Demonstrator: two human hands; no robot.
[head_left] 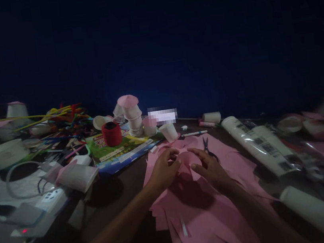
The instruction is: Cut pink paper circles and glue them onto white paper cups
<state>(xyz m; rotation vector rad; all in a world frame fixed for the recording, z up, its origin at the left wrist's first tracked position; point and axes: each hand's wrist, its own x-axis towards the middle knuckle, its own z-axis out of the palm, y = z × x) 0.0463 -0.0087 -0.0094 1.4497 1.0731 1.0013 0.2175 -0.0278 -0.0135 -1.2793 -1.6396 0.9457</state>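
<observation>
A small curved piece of pink paper (pixel 189 161) is held up between my two hands, over a pile of pink paper sheets (pixel 203 220). My left hand (pixel 166 167) pinches its left side with bent fingers. On the opposite edge, my right hand (pixel 211 167) grips it between thumb and fingers. Black scissors (pixel 207 145) lie just beyond my right hand. Past my fingers, a white paper cup (pixel 169 132) rests tilted on the sheets, and a marker (pixel 194 134) lies beside it.
At the back stands a stack of paper cups (pixel 134 119) with a pink cone top. A red yarn spool (pixel 112 134) sits on a colourful book (pixel 118 155). Left are a power strip (pixel 45 206) and pipe cleaners (pixel 67 114); right, wrapped cups (pixel 258 144).
</observation>
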